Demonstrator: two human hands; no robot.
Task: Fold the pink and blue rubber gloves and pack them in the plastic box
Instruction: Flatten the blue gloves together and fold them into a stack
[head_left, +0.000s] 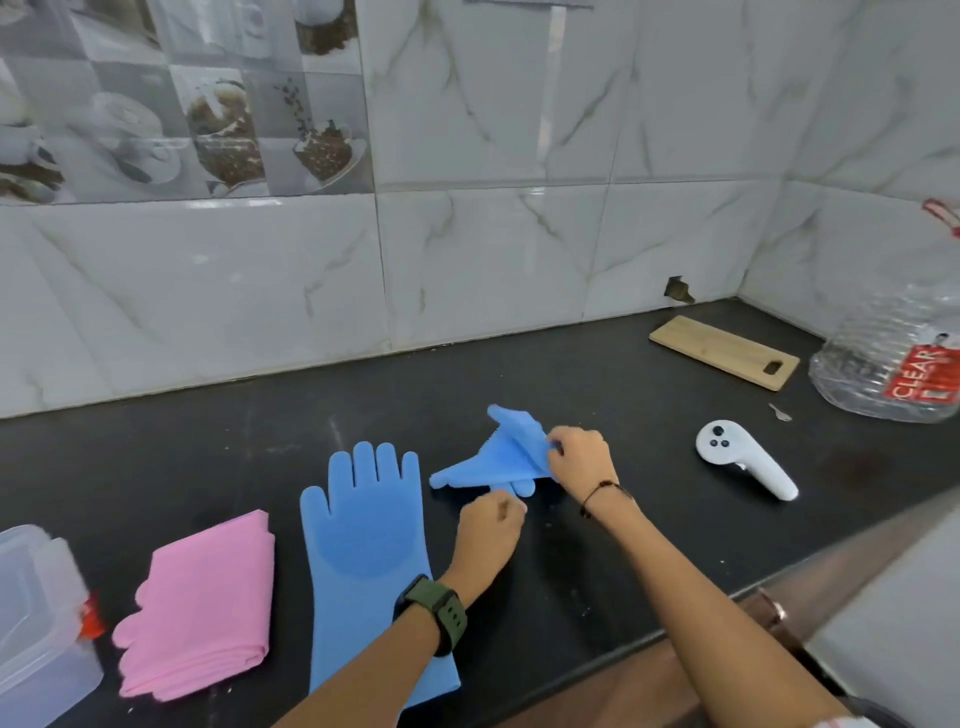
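A blue rubber glove is bunched up above the black counter at the centre. My right hand pinches its right edge. My left hand grips its lower part from below, fingers closed. A second blue glove lies flat, fingers pointing to the wall, with my left forearm across its cuff. Folded pink gloves lie left of it. The clear plastic box stands at the far left edge, partly cut off.
A white handheld controller lies right of my hands. Further back right are a wooden cutting board and a large clear water bottle. A tiled wall runs along the back; the counter's front edge slants at lower right.
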